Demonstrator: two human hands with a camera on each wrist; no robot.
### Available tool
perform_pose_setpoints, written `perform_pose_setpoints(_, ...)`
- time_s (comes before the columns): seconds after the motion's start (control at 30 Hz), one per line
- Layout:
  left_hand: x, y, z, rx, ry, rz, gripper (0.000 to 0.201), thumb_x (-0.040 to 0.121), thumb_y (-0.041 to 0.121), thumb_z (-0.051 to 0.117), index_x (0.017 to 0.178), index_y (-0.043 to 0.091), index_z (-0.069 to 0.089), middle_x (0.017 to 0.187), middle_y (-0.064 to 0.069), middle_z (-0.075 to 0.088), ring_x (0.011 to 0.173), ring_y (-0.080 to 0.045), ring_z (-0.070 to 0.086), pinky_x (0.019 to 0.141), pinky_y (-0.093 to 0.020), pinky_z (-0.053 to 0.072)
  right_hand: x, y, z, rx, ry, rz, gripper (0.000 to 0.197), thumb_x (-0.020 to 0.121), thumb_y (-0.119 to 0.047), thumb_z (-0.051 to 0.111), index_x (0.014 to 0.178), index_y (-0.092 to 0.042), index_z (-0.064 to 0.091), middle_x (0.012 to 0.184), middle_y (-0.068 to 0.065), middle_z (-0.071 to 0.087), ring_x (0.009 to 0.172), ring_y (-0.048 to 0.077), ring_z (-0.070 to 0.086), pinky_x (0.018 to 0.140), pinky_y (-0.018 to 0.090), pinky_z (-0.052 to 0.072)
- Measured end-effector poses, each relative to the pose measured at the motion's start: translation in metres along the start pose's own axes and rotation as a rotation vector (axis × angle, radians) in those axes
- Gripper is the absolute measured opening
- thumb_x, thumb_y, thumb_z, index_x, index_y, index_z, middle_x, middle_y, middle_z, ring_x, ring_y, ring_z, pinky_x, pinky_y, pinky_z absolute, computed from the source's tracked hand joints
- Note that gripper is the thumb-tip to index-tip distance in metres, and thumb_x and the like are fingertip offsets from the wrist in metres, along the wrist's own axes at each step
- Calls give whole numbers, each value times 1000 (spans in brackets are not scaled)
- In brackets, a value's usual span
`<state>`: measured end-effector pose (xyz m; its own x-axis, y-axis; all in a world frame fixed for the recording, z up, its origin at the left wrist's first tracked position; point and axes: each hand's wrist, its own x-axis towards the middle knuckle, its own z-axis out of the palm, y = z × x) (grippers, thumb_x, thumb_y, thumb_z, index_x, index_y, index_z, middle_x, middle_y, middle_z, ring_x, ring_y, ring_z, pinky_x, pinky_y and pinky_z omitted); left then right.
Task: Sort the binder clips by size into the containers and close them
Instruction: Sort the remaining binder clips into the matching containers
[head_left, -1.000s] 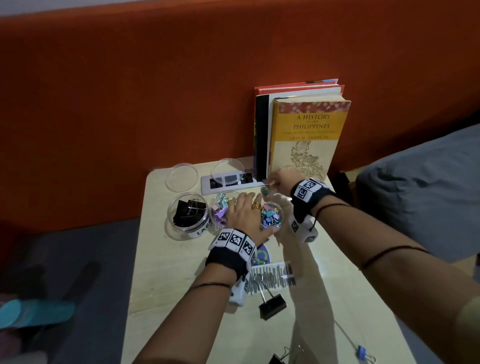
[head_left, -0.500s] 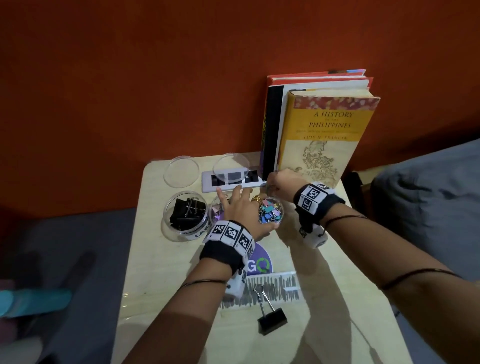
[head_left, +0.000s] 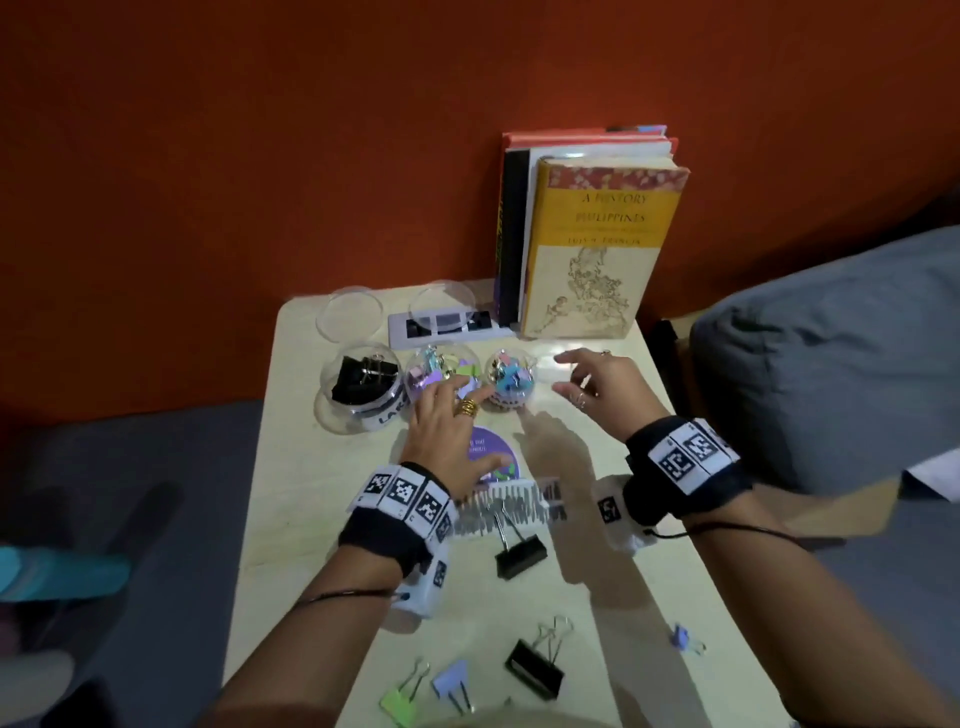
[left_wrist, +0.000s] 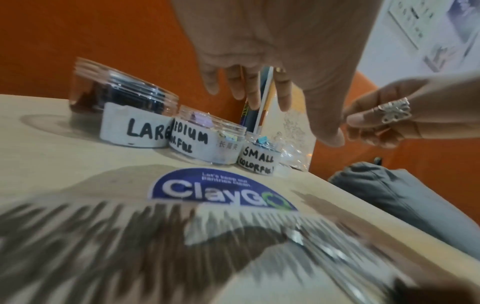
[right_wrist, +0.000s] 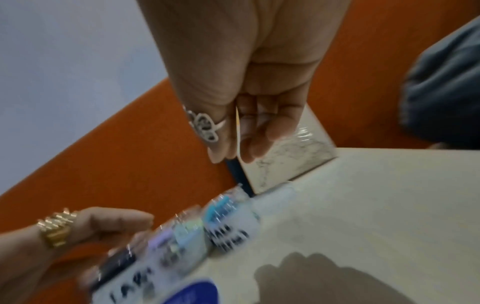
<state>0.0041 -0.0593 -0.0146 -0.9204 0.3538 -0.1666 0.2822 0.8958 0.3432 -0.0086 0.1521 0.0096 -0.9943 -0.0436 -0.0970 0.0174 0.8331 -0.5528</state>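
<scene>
Clear plastic is catching the light where three open containers are standing in a row on the pale table (head_left: 322, 499); the large jar (head_left: 362, 385) is holding black clips, the medium jar (head_left: 441, 370) pastel ones, and the small jar (head_left: 510, 378) tiny coloured ones. Two clear lids (head_left: 349, 315) are lying behind them, one partly on a grey panel (head_left: 447, 328), beside upright books (head_left: 597, 244). The left hand (head_left: 451, 426) is hovering over the gap between the medium and small jars with fingers spread and gripping nothing; the right hand (head_left: 602, 387) is hanging just right of the small jar, fingers loosely bent, nothing visibly pinched. Loose clips are lying nearer the person: a black clip (head_left: 519, 553) by a striped sticker (head_left: 511, 506), another black clip (head_left: 535, 675), a green clip (head_left: 400, 704), a lilac clip (head_left: 453, 683), and a small blue clip (head_left: 681, 638) well apart on the right.
</scene>
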Motion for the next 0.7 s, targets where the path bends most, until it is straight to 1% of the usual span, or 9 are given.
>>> perform_pose_setpoints(0.07,-25,0,5,-12,-51,65,71,77,54,65,139,33,38,149,1,25,138,-21,18,115,-36,19,-38,12,2,-12,-11,30,24,86,-19,63,109,-12,64,87,10,69,76,17,52,75,26,40)
perform_pose_setpoints(0.13,-50,2,11,-6,-92,106,58,78,49,65,132,35,48,145,4,31,134,-19,23,111,-34,23,-76,31,10,-61,-79,87,15,83,-9,63,97,-11,68,88,10,69,76,19,56,76,28,43)
perform_pose_setpoints(0.2,-75,3,20,-7,-109,105,43,80,43,64,122,37,57,137,9,38,129,-15,29,108,-33,26,-111,46,21,-147,-189,166,20,79,1,58,90,-12,69,90,10,69,86,25,61,78,30,45)
perform_pose_setpoints(0.33,-123,-6,39,-204,-154,82,21,81,30,67,102,29,66,114,15,47,111,-5,37,106,-29,34,-166,60,40,-194,-326,280,28,78,4,54,100,-10,65,104,12,61,101,28,57,84,30,43)
perform_pose_setpoints(0.43,-146,-16,47,-307,-341,96,30,73,32,76,101,28,66,100,20,44,97,4,45,96,-24,47,-197,66,52,-193,-332,307,27,77,-2,61,103,-10,63,105,12,55,100,31,54,80,32,45)
perform_pose_setpoints(0.5,-156,-20,50,-198,-450,159,48,64,43,79,108,32,65,102,19,41,96,4,40,91,-19,44,-214,72,60,-171,-274,329,31,72,3,61,99,-14,63,101,10,52,92,30,53,72,34,48)
perform_pose_setpoints(0.57,-164,-19,54,-98,-491,247,57,61,48,78,114,33,63,106,19,39,100,1,35,89,-18,38,-221,76,67,-143,-234,333,41,70,14,52,100,-12,63,100,10,50,87,26,47,67,27,47)
perform_pose_setpoints(0.63,-169,-12,57,-40,-518,331,54,68,50,74,117,33,61,112,15,41,102,-1,33,89,-18,33,-222,75,70,-84,-192,328,46,67,22,43,98,-5,63,97,12,48,87,28,49,69,25,47)
perform_pose_setpoints(0.7,-170,-2,63,-10,-534,417,47,74,50,69,117,32,60,117,11,45,106,-6,39,89,-19,32,-218,69,72,-56,-158,324,44,68,24,41,96,-1,64,94,13,48,89,31,52,76,32,50)
